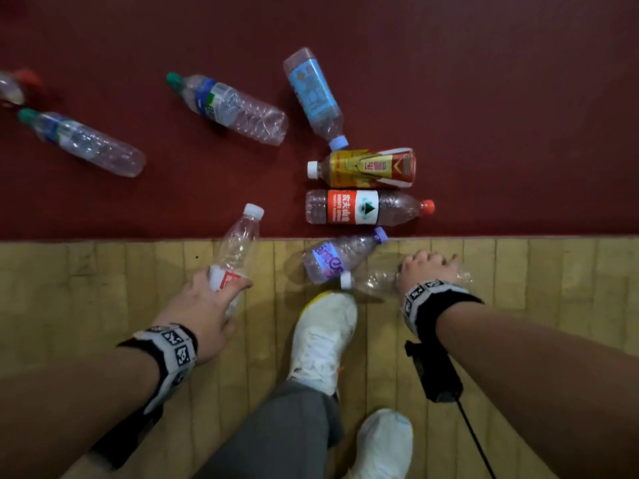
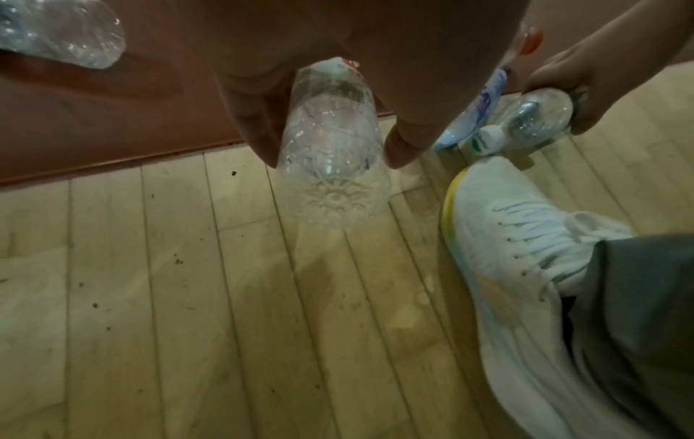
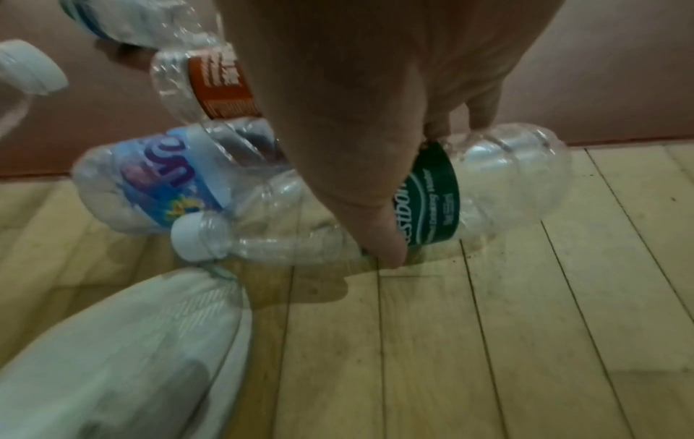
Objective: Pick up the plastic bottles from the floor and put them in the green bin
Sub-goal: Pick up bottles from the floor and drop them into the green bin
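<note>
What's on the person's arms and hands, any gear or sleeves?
Both forearms are bare, no sleeves or gloves. Each wrist carries a black band with white square fiducial-style markers, left and right. A black box hangs under the right wrist, trailing a thin black cable.

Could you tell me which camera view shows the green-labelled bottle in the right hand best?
The right wrist view: the green-labelled bottle shows its label, white cap and ribbed base. The head view has the right hand covering its middle; the left wrist view shows only its neck end.
</note>
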Available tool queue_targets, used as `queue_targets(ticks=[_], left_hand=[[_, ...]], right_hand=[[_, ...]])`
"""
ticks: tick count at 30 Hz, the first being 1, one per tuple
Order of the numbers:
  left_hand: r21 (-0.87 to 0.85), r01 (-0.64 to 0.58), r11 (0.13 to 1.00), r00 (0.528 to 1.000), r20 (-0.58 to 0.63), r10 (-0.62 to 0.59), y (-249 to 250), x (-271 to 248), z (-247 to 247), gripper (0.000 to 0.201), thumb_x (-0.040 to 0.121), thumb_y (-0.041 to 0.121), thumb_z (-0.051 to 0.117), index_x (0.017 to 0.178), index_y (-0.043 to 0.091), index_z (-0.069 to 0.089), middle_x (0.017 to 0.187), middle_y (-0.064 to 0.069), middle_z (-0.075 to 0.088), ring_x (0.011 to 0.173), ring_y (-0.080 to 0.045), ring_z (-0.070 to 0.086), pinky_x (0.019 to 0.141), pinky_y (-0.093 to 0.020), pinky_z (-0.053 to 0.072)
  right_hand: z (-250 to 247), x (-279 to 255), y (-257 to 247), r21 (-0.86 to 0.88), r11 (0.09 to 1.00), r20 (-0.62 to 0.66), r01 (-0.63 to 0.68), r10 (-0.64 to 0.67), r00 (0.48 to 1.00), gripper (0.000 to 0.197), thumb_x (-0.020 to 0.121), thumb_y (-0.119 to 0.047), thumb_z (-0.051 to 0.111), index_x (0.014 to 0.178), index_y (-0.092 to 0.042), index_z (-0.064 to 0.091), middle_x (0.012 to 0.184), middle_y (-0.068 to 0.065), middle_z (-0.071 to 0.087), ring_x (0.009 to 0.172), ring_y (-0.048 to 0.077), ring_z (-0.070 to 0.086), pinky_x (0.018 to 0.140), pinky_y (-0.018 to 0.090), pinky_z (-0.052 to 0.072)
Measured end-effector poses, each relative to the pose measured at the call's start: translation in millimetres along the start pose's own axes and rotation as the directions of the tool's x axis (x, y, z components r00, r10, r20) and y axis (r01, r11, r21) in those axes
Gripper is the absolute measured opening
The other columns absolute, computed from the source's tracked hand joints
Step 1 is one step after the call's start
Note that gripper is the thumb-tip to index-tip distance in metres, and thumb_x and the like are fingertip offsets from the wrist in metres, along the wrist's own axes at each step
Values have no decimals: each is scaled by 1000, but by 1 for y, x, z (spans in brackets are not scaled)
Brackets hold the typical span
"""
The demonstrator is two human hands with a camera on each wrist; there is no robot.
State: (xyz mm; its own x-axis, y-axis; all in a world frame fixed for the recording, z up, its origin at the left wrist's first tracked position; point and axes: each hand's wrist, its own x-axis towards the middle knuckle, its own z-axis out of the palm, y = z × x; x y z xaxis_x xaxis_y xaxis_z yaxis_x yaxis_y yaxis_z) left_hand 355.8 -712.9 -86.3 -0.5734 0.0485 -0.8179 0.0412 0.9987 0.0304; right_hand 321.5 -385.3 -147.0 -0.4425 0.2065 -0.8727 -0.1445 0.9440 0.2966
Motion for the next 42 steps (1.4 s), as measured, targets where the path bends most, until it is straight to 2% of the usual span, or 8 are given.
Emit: queue_targets(ticks=[9,12,18,24,28,36,39,42], left_hand=[[36,-119,992,978,-166,124,72,-114,-105,72,84,41,56,143,50,15,135,-13,28,107,-29,52,89,-42,53],[-26,-208,978,943,-272,193,107,-178,-168,76,84,38,58,144,50,13,143,-14,18,112,-33,50,93,-44,50],[-13,-338,941,842,-450,297,142,-344,-268,94,80,40,59,149,39,-6,148,-12,26,119,-31,44,98,-46,44],[-178,-449,876,793,-531,299,144,-524,-297,98,80,45,65,153,24,3,140,-3,39,114,-22,43,101,-41,41],[-164,-548,820,765,-493,413,143,-596,-280,86,78,43,67,149,15,26,138,-3,48,119,-20,46,104,-37,41],[283,-814,507,433,-286,855,197,-727,-224,86,75,47,67,150,22,32,137,-5,33,122,-23,44,105,-30,39],[366,-845,389,351,-167,921,221,-785,-180,81,76,49,63,147,19,36,136,-3,40,120,-22,49,101,-31,43],[410,-894,184,205,8,979,246,-846,-112,66,83,52,58,138,18,46,134,-1,52,116,-19,56,97,-30,46]], right_hand=[[-55,-192,93,88,996,-191,-18,34,981,42,98,-19,32,138,-6,35,135,17,46,125,35,45,105,51,39],[-92,-271,129,169,984,-257,-52,95,962,42,97,-20,35,137,-5,36,134,17,47,123,35,46,104,51,40],[-140,-449,183,348,931,-388,-112,252,887,40,96,-18,33,135,-7,38,131,16,48,121,35,47,100,48,41],[-122,-635,207,486,851,-396,-202,419,817,39,94,-17,34,131,-8,43,128,15,51,118,34,49,100,49,41],[-73,-741,211,559,767,-307,-316,545,780,46,92,-23,41,134,-7,39,130,16,48,120,35,47,100,48,41],[117,-917,167,756,329,103,-566,794,599,45,96,-25,46,138,-11,38,135,14,47,123,33,47,98,46,40],[211,-973,132,794,113,304,-597,776,552,48,98,-28,46,142,-13,33,140,13,44,127,32,44,102,45,40],[316,-1025,79,772,-109,509,-626,696,506,43,102,-30,37,143,-15,36,143,10,42,131,30,43,104,43,39]])
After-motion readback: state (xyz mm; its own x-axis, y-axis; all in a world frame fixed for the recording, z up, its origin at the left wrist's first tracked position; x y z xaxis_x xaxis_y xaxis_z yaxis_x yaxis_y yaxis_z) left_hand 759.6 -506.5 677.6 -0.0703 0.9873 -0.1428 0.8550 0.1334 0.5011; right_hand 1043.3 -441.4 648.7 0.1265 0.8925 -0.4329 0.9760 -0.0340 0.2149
